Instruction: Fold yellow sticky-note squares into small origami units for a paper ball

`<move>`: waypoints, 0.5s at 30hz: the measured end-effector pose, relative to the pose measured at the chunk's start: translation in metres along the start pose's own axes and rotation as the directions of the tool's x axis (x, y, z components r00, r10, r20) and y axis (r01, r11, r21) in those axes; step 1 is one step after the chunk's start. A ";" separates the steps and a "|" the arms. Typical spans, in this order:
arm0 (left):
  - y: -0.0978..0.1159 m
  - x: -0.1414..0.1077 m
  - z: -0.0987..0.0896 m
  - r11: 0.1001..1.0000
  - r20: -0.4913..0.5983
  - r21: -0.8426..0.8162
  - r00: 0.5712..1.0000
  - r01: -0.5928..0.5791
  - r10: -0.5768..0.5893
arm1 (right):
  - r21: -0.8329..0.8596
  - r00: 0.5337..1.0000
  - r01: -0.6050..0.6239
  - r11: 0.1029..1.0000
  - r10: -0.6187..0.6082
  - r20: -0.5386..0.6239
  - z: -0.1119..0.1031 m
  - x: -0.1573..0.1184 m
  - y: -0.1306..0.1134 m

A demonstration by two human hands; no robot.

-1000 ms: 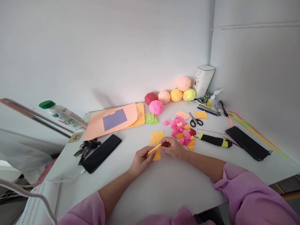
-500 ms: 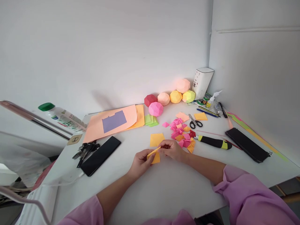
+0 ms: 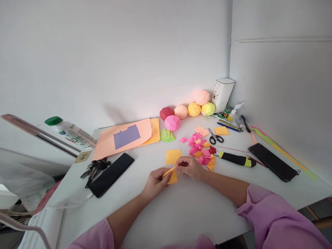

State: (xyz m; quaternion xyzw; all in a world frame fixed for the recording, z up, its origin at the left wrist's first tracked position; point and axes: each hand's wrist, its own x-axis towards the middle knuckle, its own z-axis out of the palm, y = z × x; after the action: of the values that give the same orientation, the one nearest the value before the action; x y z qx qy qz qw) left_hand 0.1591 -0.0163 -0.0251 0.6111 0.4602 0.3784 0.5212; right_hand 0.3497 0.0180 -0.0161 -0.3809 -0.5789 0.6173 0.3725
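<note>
Between my two hands is a folded piece of orange paper (image 3: 170, 171), seen nearly edge-on as a narrow strip. My left hand (image 3: 158, 180) pinches its left end between thumb and fingers. At the upper right end, the fingertips of my right hand (image 3: 188, 167) are closed on it. Just below the strip, an orange square of paper (image 3: 172, 178) shows on the table, partly covered by my left thumb. Another orange square (image 3: 173, 156) lies flat behind my hands. To the right sits a loose heap of folded pink and orange paper pieces (image 3: 199, 145).
Scissors (image 3: 215, 136) and a box cutter (image 3: 236, 158) lie on the right, near a black case (image 3: 273, 162). Several faceted paper balls (image 3: 172, 123) stand along the wall. A phone (image 3: 112, 175), keys (image 3: 95, 167) and large paper sheets (image 3: 103, 141) are on the left.
The view has tilted slightly, so most things appear a little lower. Both hands keep hold of the folded paper, which lies at a slightly flatter angle.
</note>
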 end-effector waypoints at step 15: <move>0.006 -0.001 0.000 1.000 -0.016 -0.009 1.000 0.010 -0.010 | 0.035 0.998 -0.055 0.998 0.055 0.006 -0.002 0.000 -0.006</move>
State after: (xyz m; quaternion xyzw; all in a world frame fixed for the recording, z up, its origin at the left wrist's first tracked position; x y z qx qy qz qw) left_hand 0.1597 -0.0171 -0.0188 0.6034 0.4655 0.3828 0.5222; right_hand 0.3517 0.0189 -0.0102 -0.3883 -0.5583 0.6384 0.3605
